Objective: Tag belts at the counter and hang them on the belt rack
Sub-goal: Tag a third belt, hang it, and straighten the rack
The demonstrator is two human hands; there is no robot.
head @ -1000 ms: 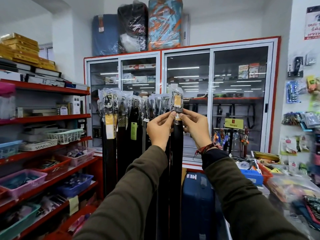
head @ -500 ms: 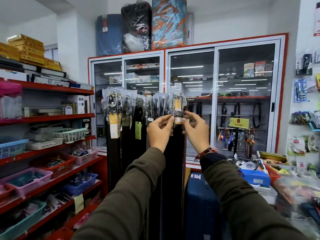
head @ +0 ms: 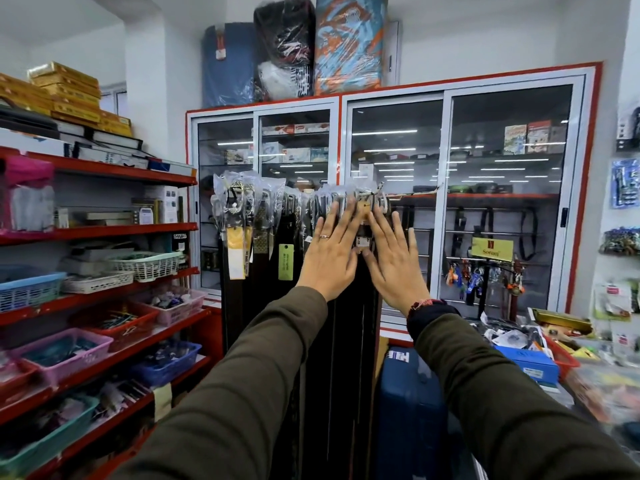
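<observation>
A row of dark belts (head: pixel 263 271) hangs from the belt rack (head: pixel 408 195), their buckles wrapped in clear plastic, some with yellow and green tags. The newest belt (head: pixel 364 216), with a small tag, hangs at the right end of the row between my hands. My left hand (head: pixel 330 252) is spread flat against the belts just left of it, fingers apart. My right hand (head: pixel 394 261) is spread flat just right of it, fingers apart. Neither hand grips anything.
Red shelves (head: pixel 100 233) with plastic baskets line the left side. A glass-door cabinet (head: pixel 446 202) stands behind the rack. A blue suitcase (head: pixel 405 410) sits below on the right, beside a cluttered counter (head: pixel 540 344). A keychain stand (head: pixel 485 275) rises behind the counter.
Both hands have let go of the belt's buckle end and opened flat. The belt now hangs on the rack on its own.
</observation>
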